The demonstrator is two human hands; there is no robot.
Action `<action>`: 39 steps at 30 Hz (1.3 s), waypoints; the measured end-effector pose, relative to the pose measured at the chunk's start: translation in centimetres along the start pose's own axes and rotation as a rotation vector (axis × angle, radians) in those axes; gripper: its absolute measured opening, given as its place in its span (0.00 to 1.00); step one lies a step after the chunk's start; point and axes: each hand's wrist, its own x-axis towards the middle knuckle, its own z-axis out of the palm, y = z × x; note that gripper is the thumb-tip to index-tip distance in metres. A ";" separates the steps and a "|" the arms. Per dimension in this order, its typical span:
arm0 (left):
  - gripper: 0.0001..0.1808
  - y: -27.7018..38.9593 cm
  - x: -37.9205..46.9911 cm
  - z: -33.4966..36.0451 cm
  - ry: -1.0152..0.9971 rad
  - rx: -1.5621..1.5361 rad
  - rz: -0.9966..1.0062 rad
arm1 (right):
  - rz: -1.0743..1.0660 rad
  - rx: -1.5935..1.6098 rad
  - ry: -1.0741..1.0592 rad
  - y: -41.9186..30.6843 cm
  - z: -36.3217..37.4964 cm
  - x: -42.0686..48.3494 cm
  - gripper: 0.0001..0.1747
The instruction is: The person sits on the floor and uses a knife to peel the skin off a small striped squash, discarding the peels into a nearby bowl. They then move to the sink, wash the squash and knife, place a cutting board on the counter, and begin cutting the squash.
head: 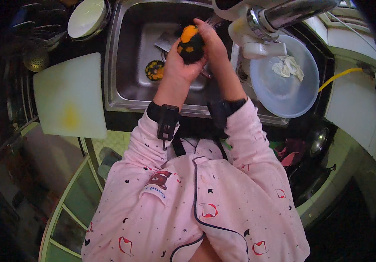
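Over a stainless steel sink [129,65], both my hands hold a dark green and orange gourd-like vegetable [191,46], perhaps a small pumpkin. My left hand [181,67] cups it from the left and below, while my right hand [214,44] wraps its right side with the fingers near its top. A second mottled green and orange vegetable [154,70] lies in the sink, left of my left wrist. Behind my left hand, a flat grey metal object [165,41] rests in the basin, partly hidden; its kind is unclear. Water seems to run beside my right fingertips.
A faucet [256,29] reaches in from the upper right. Beneath it, a translucent plastic basin [263,95] holds a crumpled pale cloth [288,68]. Left of the sink lie a white cutting board [70,95] with a yellow stain and a white bowl [86,18]. A yellow hose [338,77] runs at right.
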 end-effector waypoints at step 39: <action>0.26 -1.6 1.4 0.4 0.018 1.474 1.241 | 0.099 0.260 0.315 1.6 0.4 -3.2 0.28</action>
